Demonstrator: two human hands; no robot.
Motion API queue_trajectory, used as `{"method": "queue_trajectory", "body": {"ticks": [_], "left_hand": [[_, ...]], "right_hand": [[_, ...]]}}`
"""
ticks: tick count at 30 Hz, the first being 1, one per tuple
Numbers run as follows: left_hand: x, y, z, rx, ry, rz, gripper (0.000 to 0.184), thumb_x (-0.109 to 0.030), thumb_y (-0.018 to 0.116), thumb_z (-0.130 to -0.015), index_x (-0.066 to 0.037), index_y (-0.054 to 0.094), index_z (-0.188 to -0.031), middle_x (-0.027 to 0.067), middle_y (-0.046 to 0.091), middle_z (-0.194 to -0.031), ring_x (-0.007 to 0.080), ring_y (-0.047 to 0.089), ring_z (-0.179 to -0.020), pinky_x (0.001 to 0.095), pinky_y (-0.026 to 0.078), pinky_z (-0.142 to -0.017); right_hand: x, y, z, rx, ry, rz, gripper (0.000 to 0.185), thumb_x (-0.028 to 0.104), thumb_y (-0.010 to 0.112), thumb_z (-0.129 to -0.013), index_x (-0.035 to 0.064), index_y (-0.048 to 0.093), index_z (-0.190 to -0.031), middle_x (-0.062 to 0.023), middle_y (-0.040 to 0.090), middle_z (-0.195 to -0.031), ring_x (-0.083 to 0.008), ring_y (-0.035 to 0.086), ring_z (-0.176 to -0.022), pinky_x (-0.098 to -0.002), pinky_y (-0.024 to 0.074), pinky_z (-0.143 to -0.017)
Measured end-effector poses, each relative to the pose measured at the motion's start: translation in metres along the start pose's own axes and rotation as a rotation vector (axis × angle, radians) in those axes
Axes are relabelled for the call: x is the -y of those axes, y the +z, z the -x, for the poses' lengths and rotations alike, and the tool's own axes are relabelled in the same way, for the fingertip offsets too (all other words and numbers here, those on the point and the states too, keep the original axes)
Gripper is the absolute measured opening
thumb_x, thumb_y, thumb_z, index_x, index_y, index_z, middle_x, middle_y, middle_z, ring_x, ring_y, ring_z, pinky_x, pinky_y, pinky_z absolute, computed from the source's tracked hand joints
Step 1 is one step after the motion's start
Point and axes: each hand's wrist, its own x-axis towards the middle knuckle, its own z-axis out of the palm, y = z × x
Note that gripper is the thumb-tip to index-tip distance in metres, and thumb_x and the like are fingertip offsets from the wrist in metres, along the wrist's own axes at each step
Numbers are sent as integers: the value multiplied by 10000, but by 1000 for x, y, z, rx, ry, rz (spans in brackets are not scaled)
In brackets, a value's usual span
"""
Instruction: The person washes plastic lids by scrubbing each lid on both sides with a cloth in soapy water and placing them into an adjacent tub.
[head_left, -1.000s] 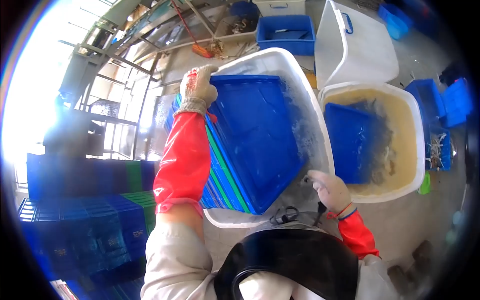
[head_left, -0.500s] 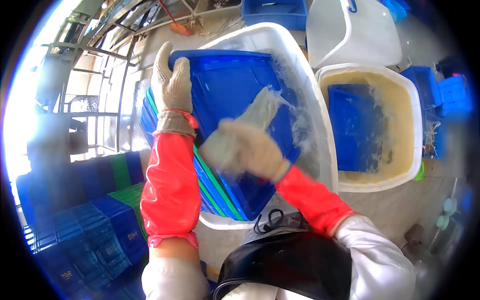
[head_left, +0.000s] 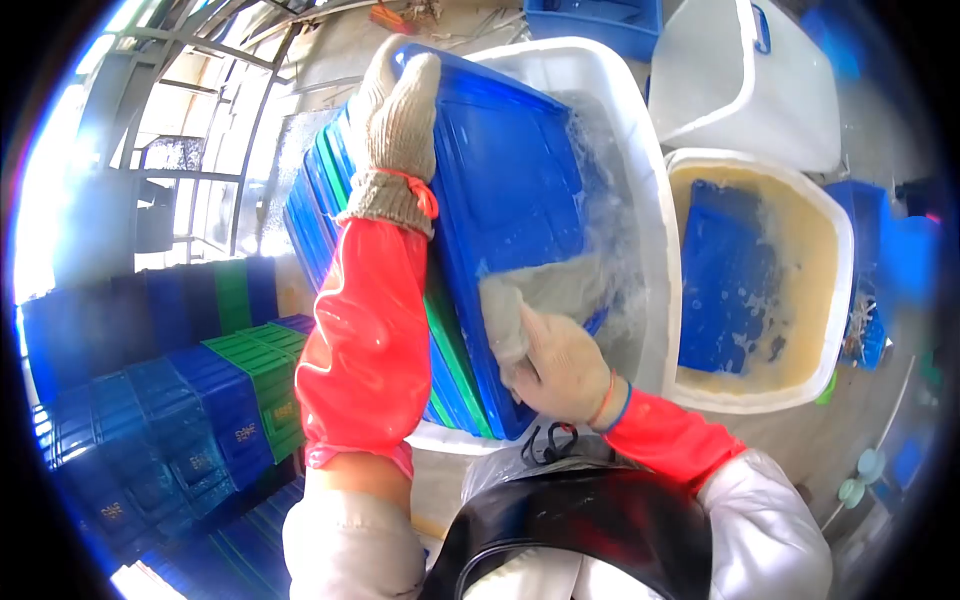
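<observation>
A wet blue plastic lid (head_left: 505,170) stands tilted in a large white tub (head_left: 655,260), in front of a row of similar blue and green lids (head_left: 345,185). My left hand (head_left: 402,115), in a knitted glove, grips its upper left corner, the thumb over the near face. Lower down, my gloved right hand (head_left: 568,368) is closed on a grey cloth (head_left: 550,288). That cloth lies spread against the lower part of the lid. Foamy water (head_left: 615,185) fills the tub along the lid's right side.
A second white tub (head_left: 845,290) at the right holds murky yellowish water and a blue panel (head_left: 725,280). Behind it leans a white container (head_left: 790,90). Blue and green crates (head_left: 215,400) are stacked at the left. A blue bin (head_left: 595,15) stands at the back.
My right hand has moved the cloth down the lid toward its lower edge. My left hand still holds the upper corner. The whole view has shifted slightly.
</observation>
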Motion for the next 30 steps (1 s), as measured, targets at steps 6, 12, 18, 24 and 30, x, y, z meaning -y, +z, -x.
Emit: {"method": "queue_trajectory", "body": {"ticks": [6, 12, 18, 24, 30], "left_hand": [[-3, -5, 12, 27, 96, -64, 554, -342, 652, -944, -48, 575, -1407, 105, 641, -1108, 156, 573, -886, 316, 502, -825], [-6, -4, 17, -10, 116, -142, 519, -387, 603, -1009, -28, 597, -1383, 189, 687, -1183, 280, 636, -1111, 398, 463, -1013], [7, -8, -2, 57, 446, -278, 400, -273, 514, -1076, -35, 626, -1378, 117, 663, -1338, 200, 598, -1241, 343, 435, -1094], [-3, -3, 9, 45, 82, 88, 461, -265, 645, -994, -58, 578, -1400, 160, 716, -1209, 232, 696, -1040, 355, 542, -926], [-12, 3, 31, 27, 115, 96, 448, -362, 617, -977, -23, 680, -1263, 138, 735, -988, 212, 685, -899, 353, 538, -856]], "right_hand": [[-1, -68, -174, 31, 138, -106, 531, 143, 600, -866, -80, 525, -1343, -256, 704, -848, -356, 724, -734, -458, 565, -712], [-190, -61, -194, -168, 543, 142, 453, 377, 438, -1049, 37, 629, -1280, -217, 721, -841, -299, 723, -632, -414, 578, -678], [-33, -51, -192, -421, -318, 150, 183, 213, 564, -929, 35, 575, -968, -260, 644, -859, -486, 625, -841, -569, 491, -722], [1, -20, -12, 76, -258, -42, 435, 180, 651, -891, -15, 539, -1264, -202, 654, -851, -423, 647, -759, -506, 514, -668], [-50, -26, 72, 447, 145, 338, 236, 165, 610, -888, 97, 612, -1114, -138, 640, -693, -370, 654, -624, -486, 525, -585]]}}
